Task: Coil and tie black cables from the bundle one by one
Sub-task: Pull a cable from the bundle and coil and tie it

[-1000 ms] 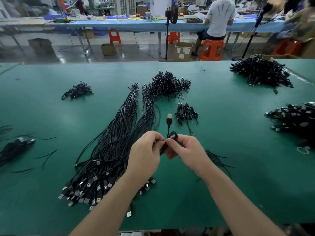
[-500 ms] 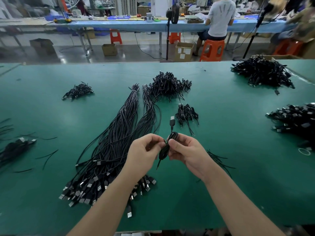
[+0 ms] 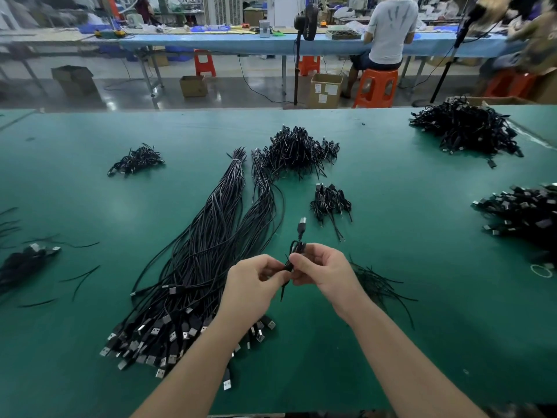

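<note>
A small coiled black cable (image 3: 297, 248) sits between my two hands above the green table (image 3: 407, 236). Its USB plug (image 3: 301, 224) sticks up and away from me. My left hand (image 3: 253, 285) pinches the lower part of the coil, where a thin black tie end (image 3: 283, 292) hangs down. My right hand (image 3: 324, 268) pinches the coil from the right. The long bundle of loose black cables (image 3: 208, 260) lies to the left, plugs toward me. A small group of tied coils (image 3: 330, 203) lies just beyond my hands.
Piles of coiled cables lie at the far middle (image 3: 297, 152), far left (image 3: 135, 161), far right (image 3: 465, 131) and right edge (image 3: 524, 212). Loose black ties (image 3: 376, 282) lie right of my wrist. A person (image 3: 388, 28) sits at a bench beyond.
The coil has tilted and the tie end now hangs below my left fingers. Both hands stay in place, fingers working at the coil's middle.
</note>
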### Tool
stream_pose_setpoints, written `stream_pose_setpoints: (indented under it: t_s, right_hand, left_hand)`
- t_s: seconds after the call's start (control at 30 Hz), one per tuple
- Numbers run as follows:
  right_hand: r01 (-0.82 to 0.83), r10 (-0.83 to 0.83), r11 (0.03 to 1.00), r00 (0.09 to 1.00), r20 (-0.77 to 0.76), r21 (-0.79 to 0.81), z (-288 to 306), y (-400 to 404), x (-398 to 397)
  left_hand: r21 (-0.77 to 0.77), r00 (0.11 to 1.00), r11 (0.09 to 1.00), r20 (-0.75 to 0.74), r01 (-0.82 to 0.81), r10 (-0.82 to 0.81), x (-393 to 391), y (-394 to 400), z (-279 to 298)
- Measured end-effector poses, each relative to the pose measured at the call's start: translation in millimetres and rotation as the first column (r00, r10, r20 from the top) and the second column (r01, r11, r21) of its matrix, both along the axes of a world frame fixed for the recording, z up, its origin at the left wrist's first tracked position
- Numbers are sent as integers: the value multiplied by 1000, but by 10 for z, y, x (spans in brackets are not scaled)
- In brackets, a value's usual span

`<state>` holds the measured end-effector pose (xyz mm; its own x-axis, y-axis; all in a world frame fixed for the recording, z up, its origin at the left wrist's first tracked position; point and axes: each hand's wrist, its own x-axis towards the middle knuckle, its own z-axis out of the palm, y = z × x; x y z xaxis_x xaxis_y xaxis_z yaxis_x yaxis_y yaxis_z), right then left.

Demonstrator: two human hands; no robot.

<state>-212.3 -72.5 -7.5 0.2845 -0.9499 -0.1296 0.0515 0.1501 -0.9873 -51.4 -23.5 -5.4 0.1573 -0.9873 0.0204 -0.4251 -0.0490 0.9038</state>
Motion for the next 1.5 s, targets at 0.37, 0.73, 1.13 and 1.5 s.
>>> stream_pose_setpoints:
  t_s: [0.37,0.73,1.13,1.5]
  right_hand:
    - [-465,-218,814,311,-925,-349,-945,-12,189]
    - [-418,-307,784,380,-872,-458,-1014,-23,175]
    - [-479,-103,835,347,-932,-271,-1026,-88,167]
    - [-459,-202,814,350,-915,-355,-1030,-60,169]
  left_hand:
    - [45,950,956,133,-291,283,99,-702,-373]
    - [184,957,952,201,-246,208,-405,-1973,-527]
    - [265,886,924,444,-276,137,-731,-2678,-664]
    - [260,868,954,497,-147,-2,-596,-2519,-437]
